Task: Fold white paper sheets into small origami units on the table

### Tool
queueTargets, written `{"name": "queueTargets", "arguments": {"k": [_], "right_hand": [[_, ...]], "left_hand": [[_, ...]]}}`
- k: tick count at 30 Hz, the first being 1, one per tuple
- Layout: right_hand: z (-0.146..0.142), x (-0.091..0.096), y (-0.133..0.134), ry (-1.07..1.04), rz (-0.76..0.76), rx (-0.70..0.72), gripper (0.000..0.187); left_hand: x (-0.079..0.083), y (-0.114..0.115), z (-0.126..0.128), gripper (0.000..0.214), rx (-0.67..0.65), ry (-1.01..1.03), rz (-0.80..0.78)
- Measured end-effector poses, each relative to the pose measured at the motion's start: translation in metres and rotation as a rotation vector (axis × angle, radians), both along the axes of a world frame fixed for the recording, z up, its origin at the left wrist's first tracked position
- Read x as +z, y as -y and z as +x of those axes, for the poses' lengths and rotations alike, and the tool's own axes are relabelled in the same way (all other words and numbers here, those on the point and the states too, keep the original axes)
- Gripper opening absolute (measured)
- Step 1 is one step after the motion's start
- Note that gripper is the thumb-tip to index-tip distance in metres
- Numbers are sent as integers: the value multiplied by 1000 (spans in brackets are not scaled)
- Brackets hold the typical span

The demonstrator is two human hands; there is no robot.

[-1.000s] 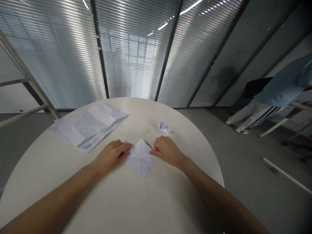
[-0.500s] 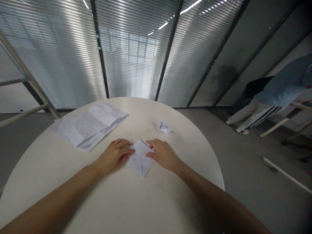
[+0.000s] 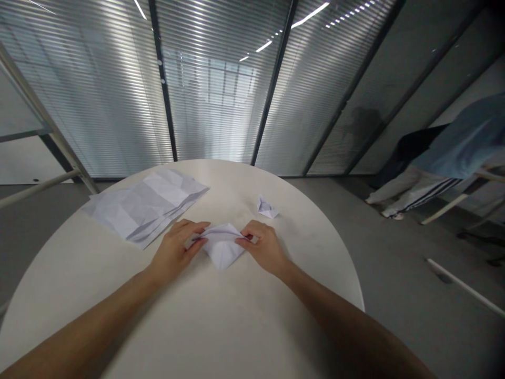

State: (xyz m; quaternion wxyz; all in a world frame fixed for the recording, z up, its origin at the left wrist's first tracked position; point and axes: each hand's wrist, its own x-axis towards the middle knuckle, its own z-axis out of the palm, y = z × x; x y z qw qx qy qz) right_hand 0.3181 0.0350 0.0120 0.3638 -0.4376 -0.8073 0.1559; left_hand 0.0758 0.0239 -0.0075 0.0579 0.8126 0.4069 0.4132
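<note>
A folded white paper piece (image 3: pixel 221 248) lies on the round white table (image 3: pixel 221 326) in front of me. Its far half is lifted off the table. My left hand (image 3: pixel 175 251) pinches its left corner with thumb and fingers. On the other side, my right hand (image 3: pixel 263 246) pinches the right corner. Both hands rest on the tabletop, fingertips facing each other across the paper.
A stack of creased white sheets (image 3: pixel 144 205) lies at the table's back left. A small folded paper figure (image 3: pixel 267 208) sits beyond my right hand. Glass walls with blinds stand behind the table. A person in a blue top (image 3: pixel 445 158) bends over at the right.
The paper lay flat as a diamond under my fingertips. Both hands have since closed on its side corners and raised its far part, so it looks shorter.
</note>
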Motion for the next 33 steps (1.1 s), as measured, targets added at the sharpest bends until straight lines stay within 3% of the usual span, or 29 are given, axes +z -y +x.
{"name": "queueTargets", "arguments": {"k": [3,6,11,14,16,19,23,28,33], "right_hand": [[2,2,2,-57,236,24,10],[6,2,1,18,318,61,17],[9,-1,-4,368,47,196,30],[9,-3,-4,427,-61,240,36],[8,-3,-3,410,-88,219,30],[5,-4,-2,377,-97,130,16],[0,-7,-4,359,-106,-2,11],[-4,-11,-4,306,-135,-75,32],[-4,-14,-8,249,-203,-94,43]], "left_hand": [[3,1,-3,19,-53,69,169],[6,1,-7,18,-104,-35,257],[10,2,-7,17,-198,-389,70],[15,4,-5,22,-249,-463,-81],[16,4,-4,23,-262,-451,-146],[11,0,-4,22,-232,-413,-173],[-2,-7,-5,22,-137,-397,-135],[-4,-9,-5,26,27,-357,-130],[0,-8,-4,36,118,-316,-225]]}}
